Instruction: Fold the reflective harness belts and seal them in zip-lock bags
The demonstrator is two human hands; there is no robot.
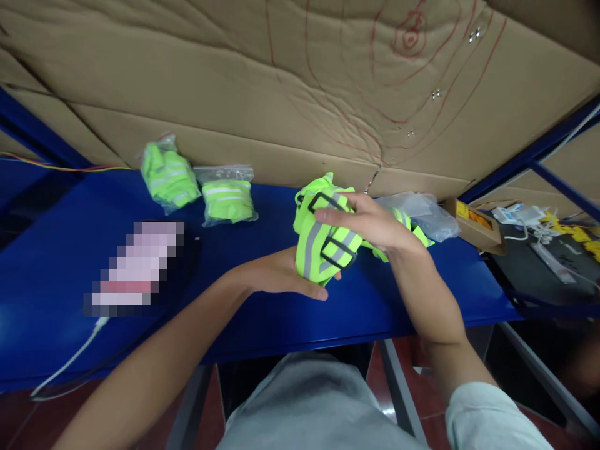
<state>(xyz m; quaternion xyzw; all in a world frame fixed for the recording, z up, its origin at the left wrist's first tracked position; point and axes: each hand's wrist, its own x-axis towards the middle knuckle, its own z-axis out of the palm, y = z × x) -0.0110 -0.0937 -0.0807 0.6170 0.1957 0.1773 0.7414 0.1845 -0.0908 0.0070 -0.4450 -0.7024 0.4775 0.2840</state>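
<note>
Between my two hands is a bundled neon-yellow reflective strap [310, 240] with grey stripes and black plastic buckles, held above the blue table. My left hand [281, 273] cups it from below and the left, the thumb along its lower edge. From the right, my right hand [363, 219] grips its upper part, thumb beside the upper buckle. Some of the fingers are hidden behind the bundle. Behind my right wrist, more neon strap material [404, 219] lies on the table.
Two clear bags of neon straps, one leaning [169, 178] and one flat [228, 201], sit by the cardboard wall [197, 94]. A phone-like device [140, 262] with a white cable lies left. A crumpled plastic bag [434, 215] and a small cardboard box [473, 225] are at right.
</note>
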